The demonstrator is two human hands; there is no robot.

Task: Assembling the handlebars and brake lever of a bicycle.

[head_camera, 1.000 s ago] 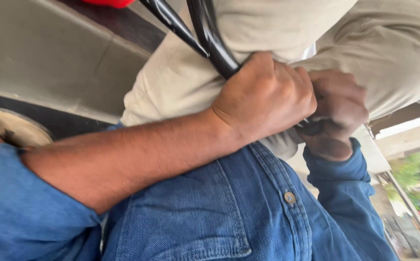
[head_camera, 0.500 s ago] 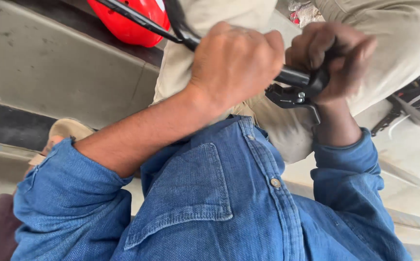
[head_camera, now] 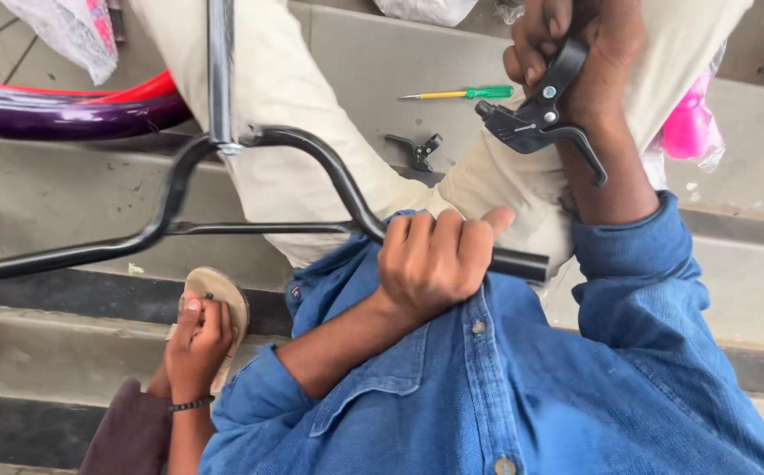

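Left hand (head_camera: 435,259) is wrapped tight around the black handlebar (head_camera: 329,167), right hand (head_camera: 575,53) grips a black brake lever (head_camera: 536,119). Pink plastic package (head_camera: 685,127) sits just right of that hand, yellow-green screwdriver (head_camera: 461,92) just to its left.

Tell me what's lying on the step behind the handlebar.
Behind the black handlebar, a green-and-yellow screwdriver and a second black brake lever lie on the grey step. The right hand and its brake lever cover whatever lies further right.
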